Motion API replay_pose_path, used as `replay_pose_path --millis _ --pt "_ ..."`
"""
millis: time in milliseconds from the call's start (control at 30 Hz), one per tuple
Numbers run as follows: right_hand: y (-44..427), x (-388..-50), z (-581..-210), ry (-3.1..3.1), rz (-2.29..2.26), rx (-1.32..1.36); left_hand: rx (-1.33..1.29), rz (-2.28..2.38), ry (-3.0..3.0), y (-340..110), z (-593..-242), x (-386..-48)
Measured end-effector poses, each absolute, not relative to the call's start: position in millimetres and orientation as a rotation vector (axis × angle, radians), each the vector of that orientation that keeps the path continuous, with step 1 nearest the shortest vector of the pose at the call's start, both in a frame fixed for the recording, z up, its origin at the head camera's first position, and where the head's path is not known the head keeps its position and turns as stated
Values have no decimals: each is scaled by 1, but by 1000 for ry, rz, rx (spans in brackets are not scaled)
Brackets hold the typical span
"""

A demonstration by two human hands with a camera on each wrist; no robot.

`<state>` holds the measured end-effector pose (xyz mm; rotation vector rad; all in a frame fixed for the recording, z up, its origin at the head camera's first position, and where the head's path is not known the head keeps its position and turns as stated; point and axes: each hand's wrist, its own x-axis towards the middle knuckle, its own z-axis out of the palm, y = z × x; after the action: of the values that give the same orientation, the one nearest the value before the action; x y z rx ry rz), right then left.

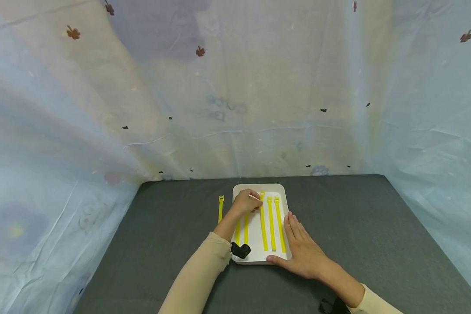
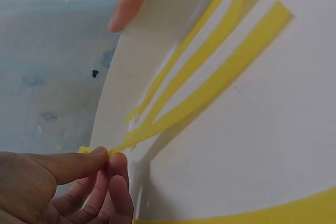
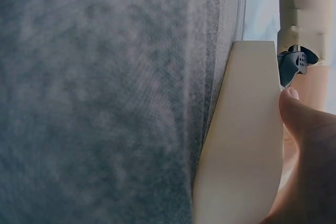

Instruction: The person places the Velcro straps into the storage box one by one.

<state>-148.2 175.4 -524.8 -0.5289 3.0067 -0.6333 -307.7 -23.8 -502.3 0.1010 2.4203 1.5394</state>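
Note:
A white tray [image 1: 255, 235] lies on the dark table with several yellow cable ties in it, lengthwise. My left hand [image 1: 246, 201] reaches over the tray and pinches one cable tie [image 2: 226, 80] near its head, between thumb and fingertips. The tie's tail slants down over the tray floor. Just to the right, two more ties [image 1: 271, 226] [image 1: 279, 226] lie side by side. My right hand [image 1: 304, 253], fingers extended, rests along the tray's right side; its thumb [image 3: 294, 106] touches the near rim. The left forearm partly covers the ties on the left [image 1: 246, 229].
One more yellow cable tie [image 1: 220, 209] lies on the dark grey table cover [image 1: 172, 226], left of the tray. Patterned pale sheeting [image 1: 235, 109] hangs behind the table and along both sides. A black wrist camera [image 1: 240, 250] hangs over the tray's near left corner.

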Motion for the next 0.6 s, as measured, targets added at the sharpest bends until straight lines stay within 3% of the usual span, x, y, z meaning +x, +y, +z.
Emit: replay_pose_path --millis 600 --pt "175 -147 -524 3028 -632 -547 91 1478 2494 -17 -512 -305"
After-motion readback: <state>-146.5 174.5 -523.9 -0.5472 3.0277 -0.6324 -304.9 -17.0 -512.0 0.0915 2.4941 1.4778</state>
